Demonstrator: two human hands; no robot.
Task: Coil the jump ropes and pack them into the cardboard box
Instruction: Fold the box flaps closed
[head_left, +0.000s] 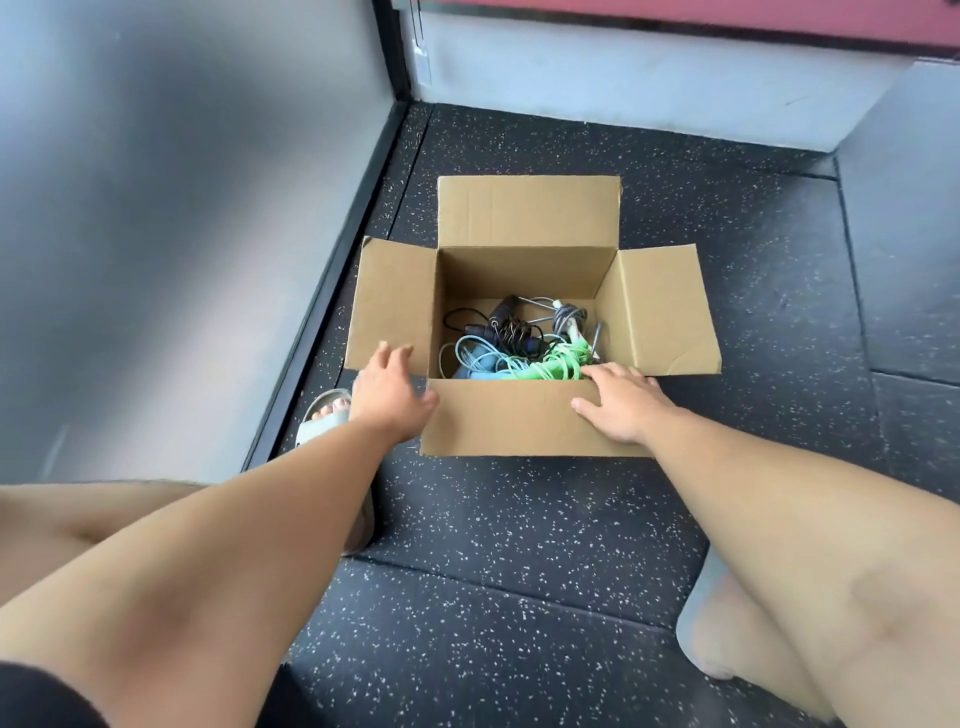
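An open cardboard box (524, 218) stands on the dark speckled floor with all its flaps spread out. Inside lie several coiled jump ropes: a black one (511, 327), a grey one (566, 317), a light blue one (475, 358) and a green one (550, 366). My left hand (387, 392) hovers with spread fingers at the near left corner, between the left flap and the near flap. My right hand (621, 400) rests flat on the near flap (498, 421), fingers apart, holding nothing.
A grey wall with a black baseboard (332, 291) runs close along the left of the box. A pale low ledge (623, 93) closes the back. My sandalled foot (327, 410) is beside the box's left corner, and my knees frame the bottom of the view.
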